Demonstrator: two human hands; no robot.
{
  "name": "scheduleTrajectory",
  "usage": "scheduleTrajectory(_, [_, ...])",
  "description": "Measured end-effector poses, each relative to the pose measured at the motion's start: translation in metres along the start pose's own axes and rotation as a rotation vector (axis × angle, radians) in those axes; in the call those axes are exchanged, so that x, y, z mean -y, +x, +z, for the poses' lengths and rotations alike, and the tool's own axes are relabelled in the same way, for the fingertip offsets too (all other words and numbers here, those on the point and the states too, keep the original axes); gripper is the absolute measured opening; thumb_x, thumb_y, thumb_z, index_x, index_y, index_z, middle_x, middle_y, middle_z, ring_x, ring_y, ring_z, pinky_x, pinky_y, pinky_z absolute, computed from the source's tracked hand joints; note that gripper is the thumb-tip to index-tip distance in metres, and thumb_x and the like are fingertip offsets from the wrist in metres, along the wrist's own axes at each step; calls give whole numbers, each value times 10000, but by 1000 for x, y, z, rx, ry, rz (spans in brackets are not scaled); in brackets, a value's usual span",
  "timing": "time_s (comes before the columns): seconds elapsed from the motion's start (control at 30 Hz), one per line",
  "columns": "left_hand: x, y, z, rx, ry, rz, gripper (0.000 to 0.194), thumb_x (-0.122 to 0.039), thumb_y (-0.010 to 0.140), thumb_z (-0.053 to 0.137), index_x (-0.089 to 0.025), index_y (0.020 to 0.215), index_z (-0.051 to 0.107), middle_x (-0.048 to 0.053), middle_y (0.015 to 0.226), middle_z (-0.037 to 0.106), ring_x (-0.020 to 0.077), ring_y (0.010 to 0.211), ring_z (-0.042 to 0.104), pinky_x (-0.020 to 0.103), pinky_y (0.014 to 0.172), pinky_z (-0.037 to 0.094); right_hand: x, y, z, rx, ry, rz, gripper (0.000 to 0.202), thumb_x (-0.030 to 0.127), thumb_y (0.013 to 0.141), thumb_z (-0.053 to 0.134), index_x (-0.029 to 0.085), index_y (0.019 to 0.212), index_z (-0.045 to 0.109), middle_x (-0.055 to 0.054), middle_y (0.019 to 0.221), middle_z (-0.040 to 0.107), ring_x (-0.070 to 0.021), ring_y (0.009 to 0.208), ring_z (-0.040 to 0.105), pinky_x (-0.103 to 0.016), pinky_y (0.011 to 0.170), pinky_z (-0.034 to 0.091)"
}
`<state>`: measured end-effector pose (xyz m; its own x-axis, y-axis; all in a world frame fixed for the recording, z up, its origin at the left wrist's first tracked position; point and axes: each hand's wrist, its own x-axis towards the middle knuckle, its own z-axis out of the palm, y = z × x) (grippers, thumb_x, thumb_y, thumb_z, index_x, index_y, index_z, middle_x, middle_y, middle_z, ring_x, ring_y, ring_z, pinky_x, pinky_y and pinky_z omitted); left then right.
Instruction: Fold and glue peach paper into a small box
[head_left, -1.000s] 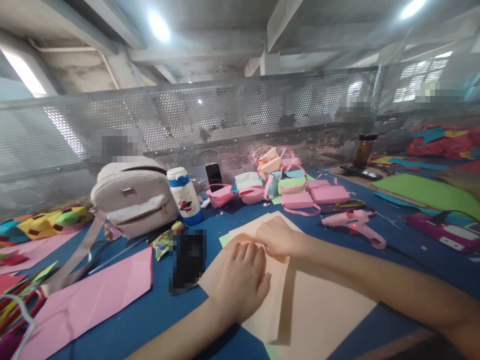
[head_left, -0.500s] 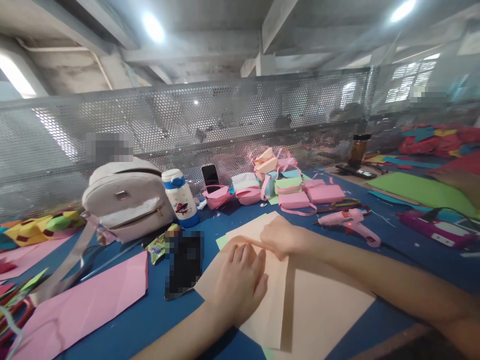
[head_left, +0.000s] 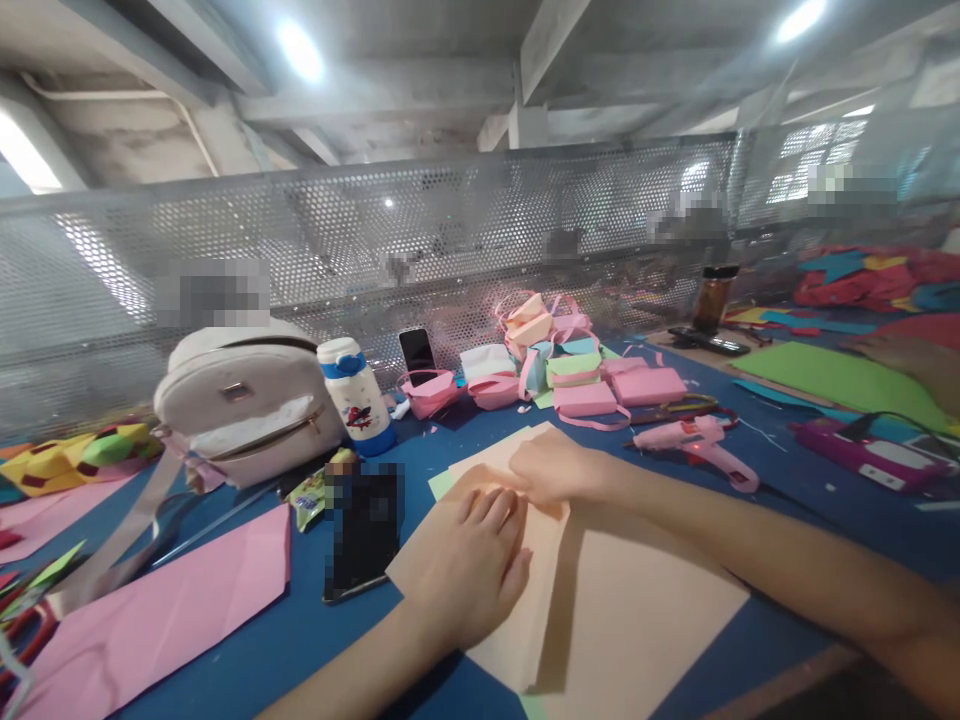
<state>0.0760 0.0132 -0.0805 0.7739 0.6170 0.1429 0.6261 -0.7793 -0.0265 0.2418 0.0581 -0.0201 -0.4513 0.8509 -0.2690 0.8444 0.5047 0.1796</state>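
Note:
A peach paper sheet (head_left: pixel 637 610) lies on the blue table, with part of it folded over and a green edge showing beneath. My left hand (head_left: pixel 484 565) rests flat on the folded part, its fingers spread a little. My right hand (head_left: pixel 551 465) is at the far end of the fold, just beyond my left fingertips, with its fingers curled against the paper. The folded flap's right edge stands slightly raised and casts a shadow on the sheet.
Left are a black phone (head_left: pixel 364 535), pink paper (head_left: pixel 180 605), a white backpack (head_left: pixel 247 400) and a bottle (head_left: pixel 360 405). Small pink paper bags (head_left: pixel 585 400) stand behind. A pink glue gun (head_left: pixel 697 440) lies right, near a purple device (head_left: pixel 870 455). Another person's arm shows far right.
My right hand has moved slightly left along the paper's far end. The flap's near right edge has shifted left and lifted a little. The view has turned slightly.

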Motion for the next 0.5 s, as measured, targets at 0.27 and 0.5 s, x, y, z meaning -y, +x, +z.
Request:
scheduleTrajectory(0.27, [2,-1,8,-14,85,64,482,-304,1010,383,-45,1396,507,220,1419,580,360,1338,532,486,1087,457,1,7,8,-77,57,12,230,265,903,601,118,957,770,-165,901,770,-313,854,736,-325,664,474])
scheduleTrajectory(0.5, [3,-3,8,6,73,54,488,-306,1024,353,-55,1423,480,197,1469,545,362,1370,503,510,1098,449,2,8,12,-150,105,38,308,367,944,551,156,890,769,-146,848,770,-299,815,739,-306,644,465])
